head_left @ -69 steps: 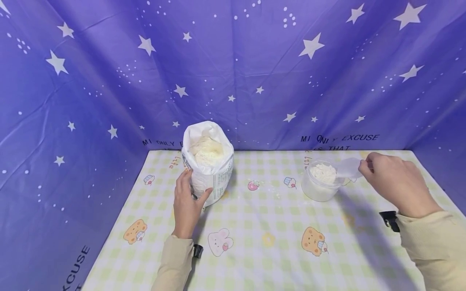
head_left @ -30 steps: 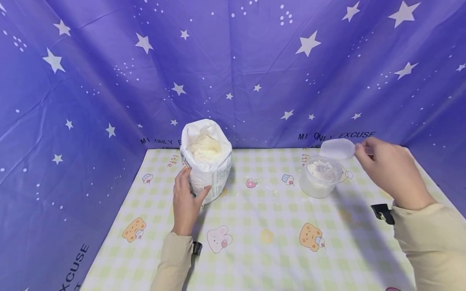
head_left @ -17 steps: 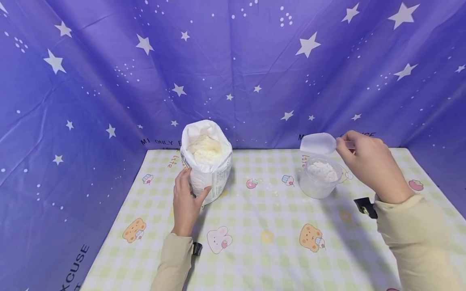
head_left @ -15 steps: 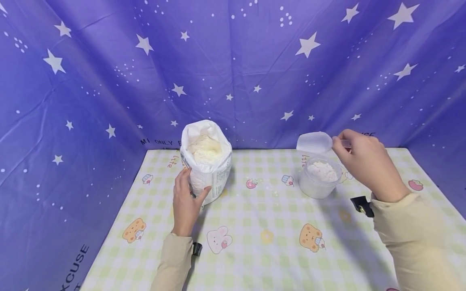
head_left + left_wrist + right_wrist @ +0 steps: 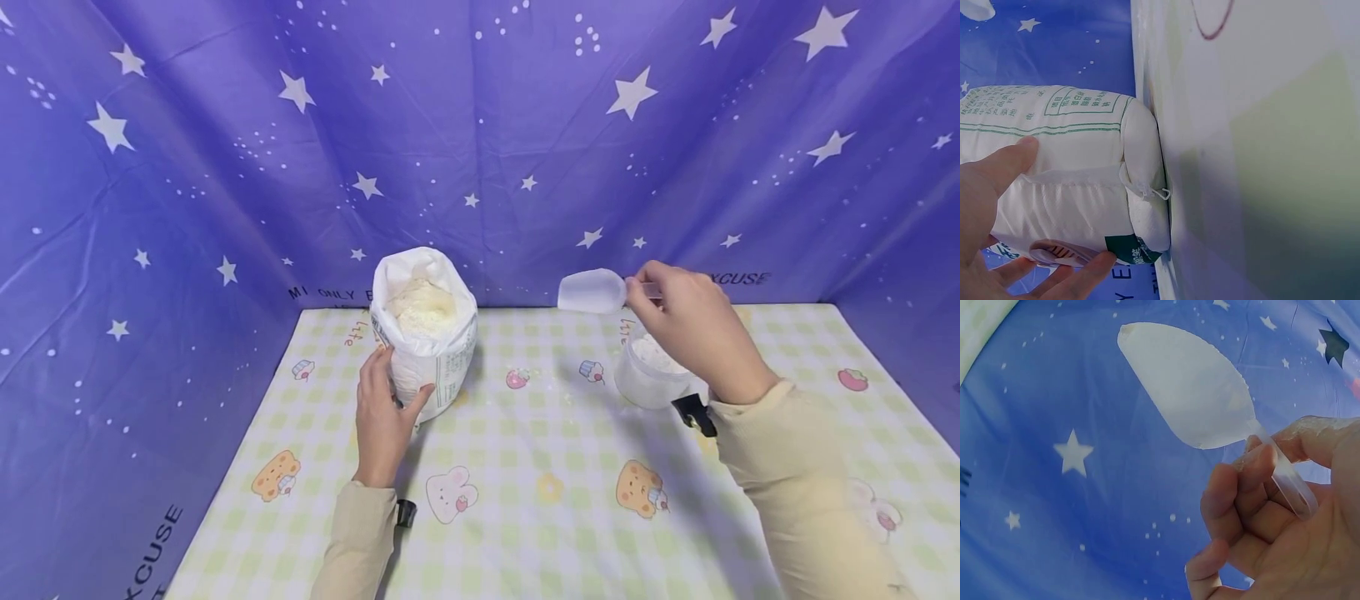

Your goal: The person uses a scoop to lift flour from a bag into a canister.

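In the head view a white bag of flour (image 5: 442,367) stands upright with its mouth open, full of pale powder. My left hand (image 5: 386,421) holds its near left side, thumb on one face and fingers round the other; the left wrist view shows the bag's green print and stitched bottom seam. My right hand (image 5: 690,325) grips the handle of a translucent plastic scoop (image 5: 592,292), raised above the table between the bag and the tub. White powder dusts the right fingers (image 5: 1257,464). Partly behind that hand, a clear round tub (image 5: 648,383) holds white powder.
A green-and-white checked cloth (image 5: 495,533) with cartoon prints covers the table. A little spilled powder (image 5: 558,392) lies between bag and tub. A purple curtain (image 5: 480,150) with stars hangs along the back and sides.
My right hand has lifted the scoop up from the tub and carried it left, past the tub's rim. The left hand and the bag have stayed in place.
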Demonstrator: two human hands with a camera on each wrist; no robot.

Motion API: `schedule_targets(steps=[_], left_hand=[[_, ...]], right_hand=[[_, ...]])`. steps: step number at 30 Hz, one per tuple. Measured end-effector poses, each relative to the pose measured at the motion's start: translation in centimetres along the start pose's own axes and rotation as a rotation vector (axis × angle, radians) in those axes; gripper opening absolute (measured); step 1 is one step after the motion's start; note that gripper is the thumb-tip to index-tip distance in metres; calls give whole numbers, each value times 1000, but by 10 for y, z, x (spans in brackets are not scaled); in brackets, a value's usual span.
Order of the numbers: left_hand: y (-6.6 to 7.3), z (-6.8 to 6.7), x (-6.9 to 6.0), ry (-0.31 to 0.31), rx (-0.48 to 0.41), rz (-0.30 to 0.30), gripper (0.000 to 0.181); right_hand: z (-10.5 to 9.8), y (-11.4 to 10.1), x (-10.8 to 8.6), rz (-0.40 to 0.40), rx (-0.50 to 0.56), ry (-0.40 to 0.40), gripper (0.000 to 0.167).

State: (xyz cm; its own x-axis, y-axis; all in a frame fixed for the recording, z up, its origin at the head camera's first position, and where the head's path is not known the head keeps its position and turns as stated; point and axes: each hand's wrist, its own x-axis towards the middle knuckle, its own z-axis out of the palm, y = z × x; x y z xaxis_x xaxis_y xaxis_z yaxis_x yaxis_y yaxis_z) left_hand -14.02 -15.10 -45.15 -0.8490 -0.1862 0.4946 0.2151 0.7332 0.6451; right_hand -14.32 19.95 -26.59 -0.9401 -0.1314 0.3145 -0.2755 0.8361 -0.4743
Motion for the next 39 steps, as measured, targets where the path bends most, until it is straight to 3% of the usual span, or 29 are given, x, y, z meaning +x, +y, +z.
schedule_targets(steps=[7, 14, 27, 39], left_hand=[[1, -1, 0, -13, -1, -18, 82], [1, -1, 1, -6, -1, 5, 83], [1, -1, 2, -2, -6, 5, 83], [1, -1, 2, -12, 8, -4, 84]], right_hand=[[17, -14, 3, -53, 45, -17, 31], [33, -31, 7, -132, 64, -38, 29], [58, -50, 20, -155, 72, -63, 28], [90, -70, 33, -245, 32, -13, 25]])
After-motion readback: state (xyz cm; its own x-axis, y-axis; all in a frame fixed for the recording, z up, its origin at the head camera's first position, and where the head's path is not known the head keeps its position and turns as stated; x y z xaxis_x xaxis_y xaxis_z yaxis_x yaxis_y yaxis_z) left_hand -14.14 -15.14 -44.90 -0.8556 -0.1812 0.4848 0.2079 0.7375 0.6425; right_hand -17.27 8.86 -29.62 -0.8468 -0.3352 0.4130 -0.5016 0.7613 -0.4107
